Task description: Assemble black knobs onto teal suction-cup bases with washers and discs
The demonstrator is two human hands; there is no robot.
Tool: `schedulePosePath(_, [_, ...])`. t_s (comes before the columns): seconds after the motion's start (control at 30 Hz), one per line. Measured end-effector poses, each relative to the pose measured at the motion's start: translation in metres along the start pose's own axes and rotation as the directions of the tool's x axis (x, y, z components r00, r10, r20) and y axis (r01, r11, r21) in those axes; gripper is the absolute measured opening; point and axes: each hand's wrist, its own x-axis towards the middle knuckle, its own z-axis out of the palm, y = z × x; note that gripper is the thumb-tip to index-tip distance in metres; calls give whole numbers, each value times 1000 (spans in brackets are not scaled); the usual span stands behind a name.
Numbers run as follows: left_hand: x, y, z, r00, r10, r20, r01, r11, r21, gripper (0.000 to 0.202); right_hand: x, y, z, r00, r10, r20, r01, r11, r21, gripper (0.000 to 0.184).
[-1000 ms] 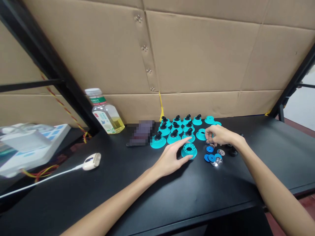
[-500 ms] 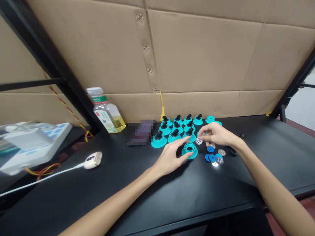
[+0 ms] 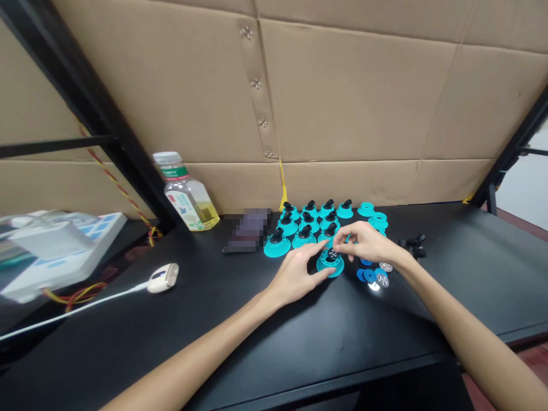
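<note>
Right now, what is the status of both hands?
Left hand grips teal round plastic base. Right hand fingertips at its centre. Blue and silver discs beside, not blocking.

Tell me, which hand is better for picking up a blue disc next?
Right, probably. The right hand is just beside the blue discs, while the left hand grips the teal base, farther from them.

Two bare forearms and hands
</note>
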Motion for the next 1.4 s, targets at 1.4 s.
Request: schedulePosePath(1.4, [1,3,-4,996,-59,67,63,996,-57,74,2,-8,28,985,16,-169,-100,859,-502,19])
